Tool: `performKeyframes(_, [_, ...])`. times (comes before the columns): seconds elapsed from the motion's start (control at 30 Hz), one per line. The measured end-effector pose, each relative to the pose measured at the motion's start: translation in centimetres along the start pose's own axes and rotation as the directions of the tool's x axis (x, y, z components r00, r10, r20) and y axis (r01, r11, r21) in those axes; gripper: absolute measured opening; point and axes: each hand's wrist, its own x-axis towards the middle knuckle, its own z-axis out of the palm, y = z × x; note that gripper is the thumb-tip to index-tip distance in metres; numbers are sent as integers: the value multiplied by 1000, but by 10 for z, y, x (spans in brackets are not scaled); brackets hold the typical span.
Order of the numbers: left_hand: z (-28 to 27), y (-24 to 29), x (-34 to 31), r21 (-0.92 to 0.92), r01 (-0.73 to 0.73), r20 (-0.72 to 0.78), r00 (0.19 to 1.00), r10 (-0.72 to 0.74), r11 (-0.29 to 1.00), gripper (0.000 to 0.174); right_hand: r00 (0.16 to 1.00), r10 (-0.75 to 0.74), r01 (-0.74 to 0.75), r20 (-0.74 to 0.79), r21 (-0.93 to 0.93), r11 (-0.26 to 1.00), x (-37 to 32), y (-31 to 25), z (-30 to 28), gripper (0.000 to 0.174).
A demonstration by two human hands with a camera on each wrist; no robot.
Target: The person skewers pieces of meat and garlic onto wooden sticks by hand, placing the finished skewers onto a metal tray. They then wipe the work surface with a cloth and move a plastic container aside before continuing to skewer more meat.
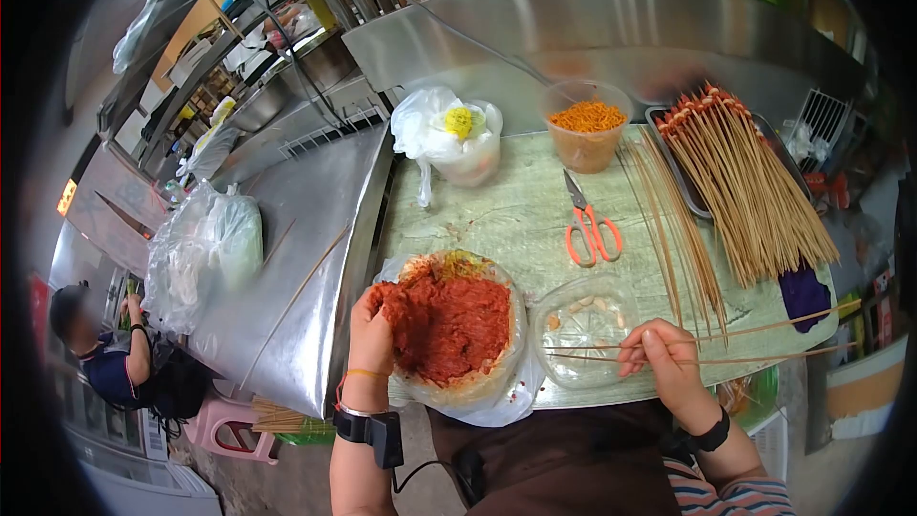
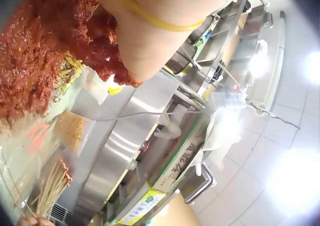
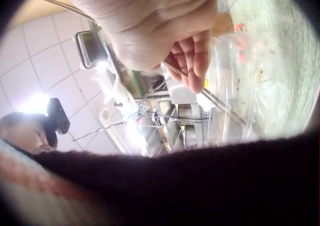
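A bag-lined bowl of red minced meat sits at the table's near edge. My left hand digs into the meat at the bowl's left side, fingers curled in a clump; the left wrist view shows this hand smeared with meat. To the right, my right hand pinches thin bamboo skewers that lie across an empty clear plastic container. The right wrist view shows its fingers curled round a skewer above the container.
Orange scissors lie mid-table. Behind stand a tub of orange shreds and a white plastic bag. A tray of loaded skewers and loose sticks fill the right. A purple cloth lies near the edge. A person sits at the lower left.
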Motion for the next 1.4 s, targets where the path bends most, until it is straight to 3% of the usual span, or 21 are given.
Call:
performKeyframes(0.17, [13,3,-7,-266,90,-19,995,-98,960,8,1000,-4,4,-1,5,1000,-1,-1,0,29])
performKeyframes(0.23, [15,5,-10,-343,132,119,988,-96,930,11,1000,-11,11,-2,8,1000,-1,0,0,29])
performKeyframes(0.37, [26,2,-20,-223,79,34,997,-73,972,16,1000,-21,21,-13,1,1000,0,-1,1,28])
performKeyframes(0.57, [44,6,-35,-389,218,4,972,-235,895,19,995,-95,94,-28,-38,995,3,-15,-9,24])
performKeyframes(0.67, [46,-1,-36,-444,199,20,977,-213,873,20,992,-118,117,-52,-8,993,5,-34,-12,27])
performKeyframes(0.73, [40,-18,-33,-396,97,58,995,-81,913,18,993,-115,115,-35,-3,993,4,-43,-16,28])
performKeyframes(0.93, [52,-17,-44,-549,210,49,974,-219,809,14,983,-183,182,9,40,982,6,-54,-1,31])
performKeyframes(1.0, [60,-19,-49,-524,189,56,980,-188,830,15,984,-178,178,11,-2,984,10,-56,10,32])
performKeyframes(1.03, [63,-20,-52,-498,166,57,986,-159,851,16,981,-190,187,29,69,980,13,-55,15,32])
performKeyframes(1.17, [73,-23,-58,-633,195,86,979,-182,749,19,983,-177,166,42,193,967,20,-50,33,32])
performKeyframes(1.27, [73,-25,-59,-683,177,93,983,-156,708,21,966,-240,230,93,105,967,26,-45,35,35])
performKeyframes(1.4, [71,-29,-57,-658,170,122,985,-120,733,20,973,-224,213,60,147,966,34,-45,42,38])
